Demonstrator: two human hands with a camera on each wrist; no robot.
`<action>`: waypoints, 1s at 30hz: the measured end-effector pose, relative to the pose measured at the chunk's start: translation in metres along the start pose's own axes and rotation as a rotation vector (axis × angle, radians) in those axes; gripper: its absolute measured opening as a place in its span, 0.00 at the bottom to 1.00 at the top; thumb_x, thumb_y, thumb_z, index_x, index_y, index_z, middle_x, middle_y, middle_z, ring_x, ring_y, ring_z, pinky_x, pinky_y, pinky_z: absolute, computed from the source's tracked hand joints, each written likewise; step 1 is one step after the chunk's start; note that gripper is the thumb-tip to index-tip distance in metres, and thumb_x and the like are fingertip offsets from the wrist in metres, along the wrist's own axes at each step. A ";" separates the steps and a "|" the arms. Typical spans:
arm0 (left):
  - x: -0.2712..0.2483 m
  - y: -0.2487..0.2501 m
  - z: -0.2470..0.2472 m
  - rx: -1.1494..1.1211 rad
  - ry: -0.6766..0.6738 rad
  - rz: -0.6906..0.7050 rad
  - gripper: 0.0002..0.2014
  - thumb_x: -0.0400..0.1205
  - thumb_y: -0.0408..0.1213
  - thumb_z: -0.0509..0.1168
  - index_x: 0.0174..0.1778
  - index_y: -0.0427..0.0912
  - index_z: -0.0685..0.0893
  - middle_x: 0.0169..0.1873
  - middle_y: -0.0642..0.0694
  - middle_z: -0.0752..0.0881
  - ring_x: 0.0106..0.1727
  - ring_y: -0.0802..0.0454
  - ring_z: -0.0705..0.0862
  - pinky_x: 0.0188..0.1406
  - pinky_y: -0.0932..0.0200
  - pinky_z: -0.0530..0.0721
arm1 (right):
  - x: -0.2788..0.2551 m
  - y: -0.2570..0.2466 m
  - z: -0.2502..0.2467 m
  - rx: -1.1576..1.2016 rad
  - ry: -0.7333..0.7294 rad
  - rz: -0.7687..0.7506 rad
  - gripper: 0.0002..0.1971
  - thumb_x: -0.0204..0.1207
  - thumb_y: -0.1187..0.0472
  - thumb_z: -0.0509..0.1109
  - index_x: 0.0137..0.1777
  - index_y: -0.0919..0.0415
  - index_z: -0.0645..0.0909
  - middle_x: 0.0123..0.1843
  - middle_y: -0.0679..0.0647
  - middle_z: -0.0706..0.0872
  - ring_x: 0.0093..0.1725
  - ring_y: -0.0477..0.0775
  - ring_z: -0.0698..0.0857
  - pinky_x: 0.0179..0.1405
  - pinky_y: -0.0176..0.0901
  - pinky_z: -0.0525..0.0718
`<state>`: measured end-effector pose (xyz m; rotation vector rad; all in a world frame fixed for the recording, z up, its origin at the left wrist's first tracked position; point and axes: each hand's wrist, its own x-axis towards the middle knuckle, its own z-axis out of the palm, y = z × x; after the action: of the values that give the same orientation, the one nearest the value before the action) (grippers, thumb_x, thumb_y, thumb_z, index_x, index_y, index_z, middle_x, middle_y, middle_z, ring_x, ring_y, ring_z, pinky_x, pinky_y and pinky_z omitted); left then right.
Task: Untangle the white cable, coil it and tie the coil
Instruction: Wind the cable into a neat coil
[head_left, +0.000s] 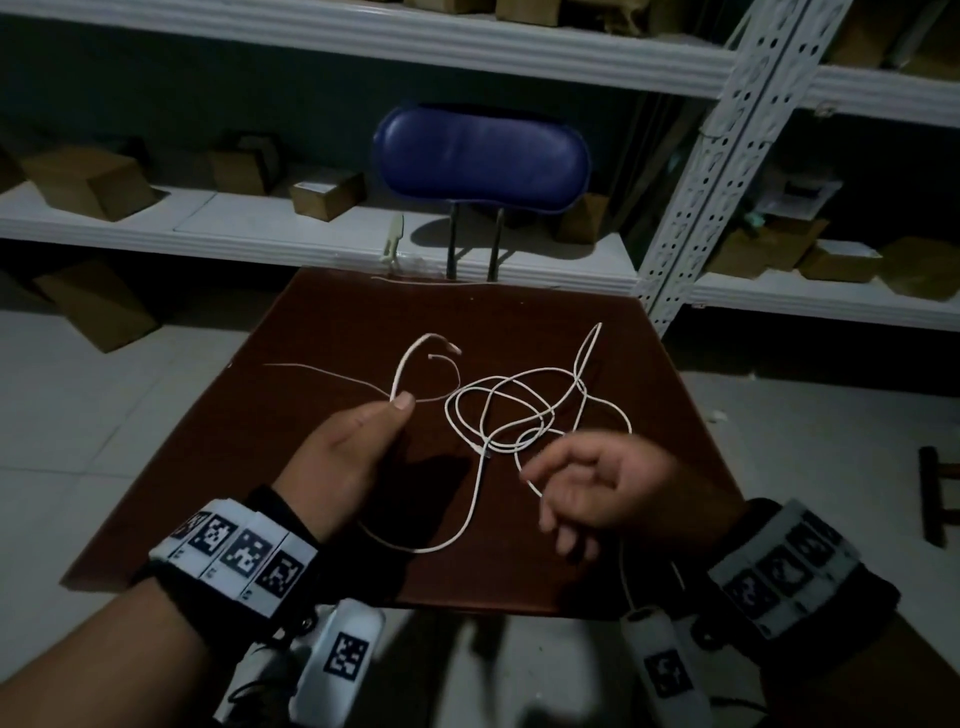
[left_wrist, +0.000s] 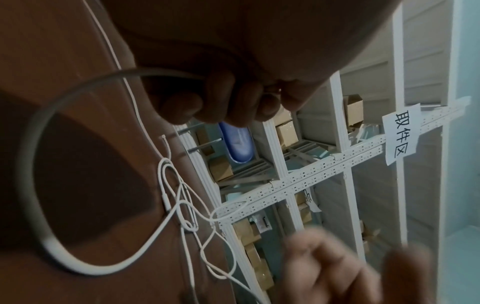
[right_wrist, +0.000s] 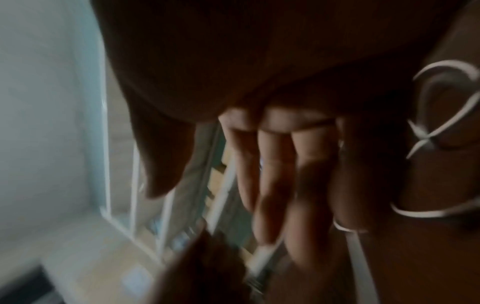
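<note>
The left hand (head_left: 347, 451) is closed into a fist around the white cable (head_left: 519, 410). Its thumb presses the cable against the side of the index finger, and a short end of the cable rises in an arc above the thumb. In the left wrist view the curled fingers (left_wrist: 228, 102) hold the cable, which leaves the fist in a wide loop and goes back to the tangle.

The right hand (head_left: 597, 483) hovers over the near right part of the bench (head_left: 311, 322). Its fingers are loosely bent and a little spread, and they grip nothing. It is blurred in all views. One strand of the cable passes just beside its fingertips, but it is not possible to tell if they touch it.

Most of the white cable lies on the dark brown bench, between and beyond the two hands, as several crossed loops that are still tangled. One narrow loop points toward the far right corner. A much thinner white strand (head_left: 322, 371) lies to the left of the tangle.

Behind the bench stands a chair with a blue backrest (head_left: 480, 156). Farther back there are white metal shelves (head_left: 363, 234) with cardboard boxes (head_left: 88, 179). In the left wrist view a paper sign (left_wrist: 401, 133) with handwritten characters hangs on the shelf frame.
</note>
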<state>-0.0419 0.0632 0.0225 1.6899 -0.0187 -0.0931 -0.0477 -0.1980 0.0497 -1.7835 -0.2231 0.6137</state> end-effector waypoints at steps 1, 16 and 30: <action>0.000 0.000 -0.001 0.013 0.007 0.017 0.23 0.80 0.60 0.63 0.27 0.50 0.69 0.25 0.46 0.65 0.27 0.48 0.65 0.33 0.48 0.64 | 0.003 0.009 0.002 -0.066 -0.043 0.097 0.25 0.58 0.43 0.79 0.52 0.56 0.84 0.36 0.56 0.89 0.33 0.54 0.86 0.30 0.43 0.83; -0.007 0.004 0.007 -0.080 -0.128 -0.010 0.24 0.79 0.55 0.66 0.23 0.47 0.65 0.21 0.46 0.62 0.22 0.49 0.62 0.26 0.56 0.63 | 0.017 0.025 -0.006 -0.209 0.580 -0.340 0.12 0.69 0.55 0.81 0.50 0.53 0.85 0.37 0.50 0.83 0.31 0.46 0.78 0.32 0.40 0.79; -0.009 0.022 0.011 -0.034 -0.245 -0.034 0.16 0.77 0.47 0.67 0.26 0.43 0.79 0.22 0.48 0.74 0.23 0.55 0.73 0.25 0.64 0.71 | 0.018 0.011 0.019 -0.027 0.406 -0.375 0.08 0.80 0.58 0.70 0.42 0.60 0.87 0.28 0.55 0.85 0.28 0.54 0.82 0.31 0.45 0.80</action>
<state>-0.0509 0.0500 0.0434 1.6369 -0.1710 -0.3236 -0.0436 -0.1773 0.0308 -1.7895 -0.2761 -0.0212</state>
